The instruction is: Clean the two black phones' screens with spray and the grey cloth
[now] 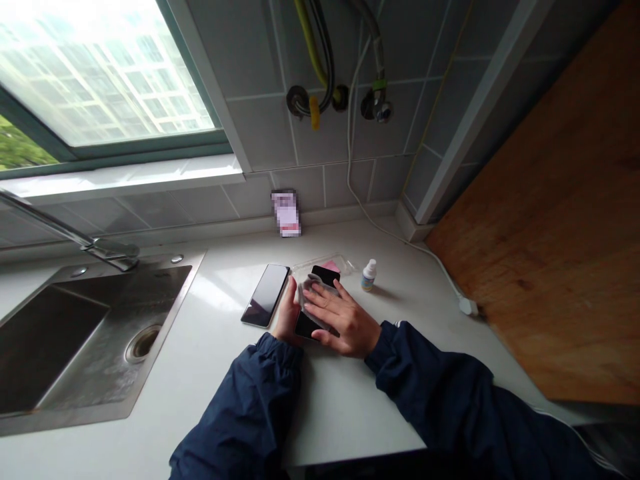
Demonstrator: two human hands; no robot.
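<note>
A black smartphone (306,325) is under my hands over the counter, its screen facing up. My left hand (287,315) holds it along the left edge, thumb upward; the other fingers are hidden. Pressed onto the screen is a grey cloth (303,288), held under the extended fingers of my right hand (345,321). To the left lies a second smartphone (267,295), flat and touched by neither hand. Just behind the held phone rests a clear plastic case (345,262) with something pink in it. A small white bottle (369,275) stands upright to the right.
Another phone (287,215), its screen lit and blurred, leans against the tiled wall. A steel sink (170,310) with a faucet (107,252) is at the left. A white cable (390,230) runs down to a plug (469,307) beside the wooden panel (560,253) on the right.
</note>
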